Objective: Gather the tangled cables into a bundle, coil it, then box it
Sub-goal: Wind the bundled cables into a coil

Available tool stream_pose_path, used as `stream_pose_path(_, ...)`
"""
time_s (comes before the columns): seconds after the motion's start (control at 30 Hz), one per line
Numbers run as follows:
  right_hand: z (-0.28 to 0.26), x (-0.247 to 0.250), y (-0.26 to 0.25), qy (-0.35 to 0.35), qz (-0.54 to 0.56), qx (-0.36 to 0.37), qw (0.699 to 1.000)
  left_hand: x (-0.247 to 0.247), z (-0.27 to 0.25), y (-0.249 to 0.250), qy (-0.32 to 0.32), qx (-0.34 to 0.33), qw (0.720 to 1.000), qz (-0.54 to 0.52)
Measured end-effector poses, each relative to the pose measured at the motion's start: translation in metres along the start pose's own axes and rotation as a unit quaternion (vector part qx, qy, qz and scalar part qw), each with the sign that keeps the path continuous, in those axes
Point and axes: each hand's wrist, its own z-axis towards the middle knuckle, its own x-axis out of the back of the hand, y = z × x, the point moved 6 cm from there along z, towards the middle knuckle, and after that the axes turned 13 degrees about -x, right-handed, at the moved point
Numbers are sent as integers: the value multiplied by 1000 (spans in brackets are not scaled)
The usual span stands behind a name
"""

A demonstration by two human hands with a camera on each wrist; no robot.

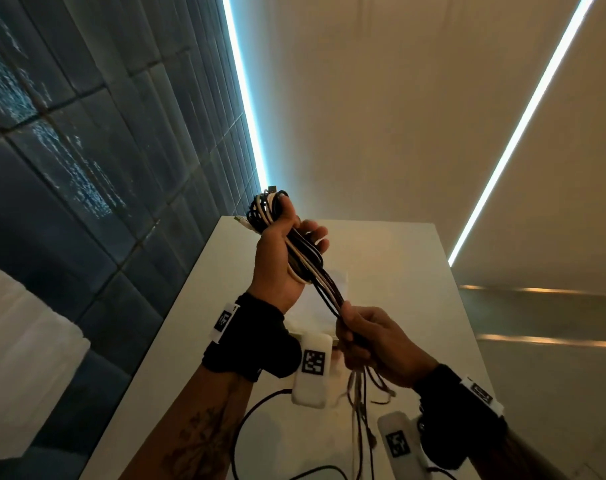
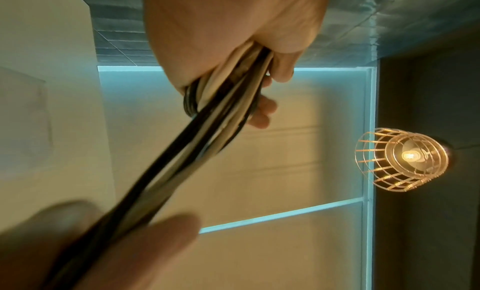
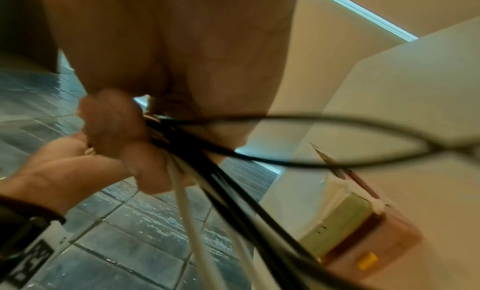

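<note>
Nearest the viewer, loose black and white cable ends are hanging down below the right hand [image 1: 370, 344], trailing toward the white table [image 1: 415, 258] underneath. The right hand is curling its fingers and thumb around the straight run of the cables [image 1: 324, 285], gripping them as one bunch. From that grip the bunch is stretching up and away to the left hand [image 1: 280, 258], which is raised higher and farther out. The left hand is wrapping its thumb and fingers around the coiled part of the bundle, with loops of black and white cable sticking out above and below its fist. A plug tip is poking out at the top of the coil. Between and beneath the two hands, partly hidden by them, a pale box [image 1: 329, 292] is sitting on the table. Beyond the left hand, dark blue wall tiles [image 1: 86, 150] are running beside a bright light strip [image 1: 246, 98].
</note>
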Motion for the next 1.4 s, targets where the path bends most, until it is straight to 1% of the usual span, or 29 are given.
stream_pose_path(0.17,-6,8,21,-44,9,-83,996,13,2,0,-8,36,999,-28)
stream_pose_path(0.23,-11,11,29,-66,7,-107,992,13,3,3,-24,47,998,-36)
stream_pose_path(0.37,-20,20,37,-106,-63,-127,984,12,4,11,-82,56,993,-57)
stream_pose_path(0.43,-27,33,37,-97,-58,-159,981,13,2,11,-117,64,990,-49)
stream_pose_path(0.5,-33,50,29,-73,-43,-180,980,17,-1,10,-150,74,986,-23)
stream_pose_path(0.57,-37,66,13,-29,-44,-163,985,23,-7,6,-179,86,980,29)
stream_pose_path(0.63,-39,75,-12,29,-60,-122,990,29,-16,-5,-194,110,969,103)
stream_pose_path(0.7,-40,78,-37,73,-76,-82,991,32,-29,-19,-207,135,953,174)
stream_pose_path(0.83,-36,65,-79,99,-99,-23,990,24,-53,-39,-254,133,921,263)
stream_pose_path(0.9,-32,57,-92,113,-114,1,987,19,-61,-46,-272,145,912,271)
stream_pose_path(0.93,-31,55,-96,124,-121,12,985,16,-64,-47,-277,152,912,263)
stream_pose_path(1.03,-28,48,-103,174,-150,45,972,11,-69,-47,-268,175,913,253)
stream_pose_path(1.13,-27,40,-105,235,-195,97,947,14,-68,-54,-266,197,909,252)
stream_pose_path(1.23,-27,33,-107,288,-253,153,911,17,-73,-64,-256,235,915,204)
stream_pose_path(1.3,-26,34,-104,307,-278,168,895,22,-74,-68,-243,241,920,191)
stream_pose_path(1.4,-23,37,-98,306,-283,163,894,28,-71,-68,-222,231,927,197)
